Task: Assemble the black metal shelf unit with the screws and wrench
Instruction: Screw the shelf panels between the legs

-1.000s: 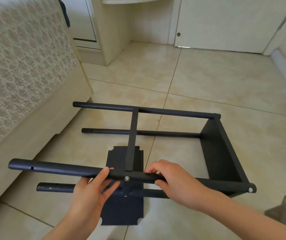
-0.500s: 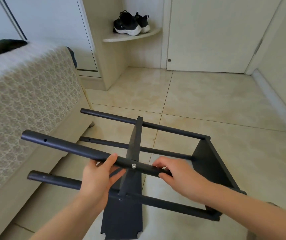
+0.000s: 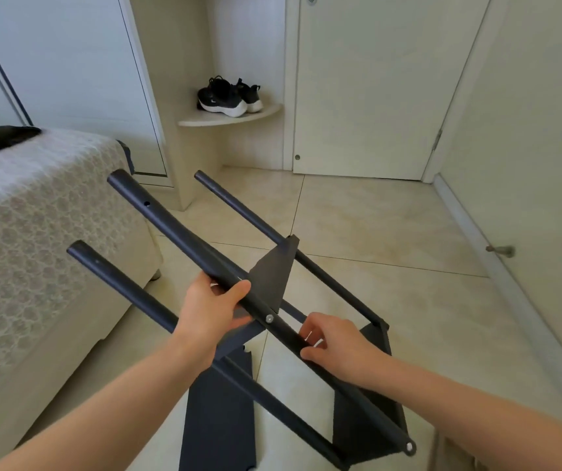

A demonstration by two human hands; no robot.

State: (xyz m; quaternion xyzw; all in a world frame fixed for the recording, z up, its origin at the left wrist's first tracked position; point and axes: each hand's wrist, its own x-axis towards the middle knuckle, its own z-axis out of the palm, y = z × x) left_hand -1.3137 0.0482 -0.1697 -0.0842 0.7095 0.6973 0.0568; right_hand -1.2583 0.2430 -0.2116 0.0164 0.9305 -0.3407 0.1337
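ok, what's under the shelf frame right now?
A loose black panel lies flat on the tiled floor under the shelf frame. The left hand and a frame tube cover part of it. No screws or wrench can be seen.

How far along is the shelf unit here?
Done: the middle shelf and end shelf sit between four poles, a screw head showing. In hand: left hand and right hand both grip the upper pole, frame tilted. To do: a loose panel lies on the floor, and the hole near that pole's end is empty.
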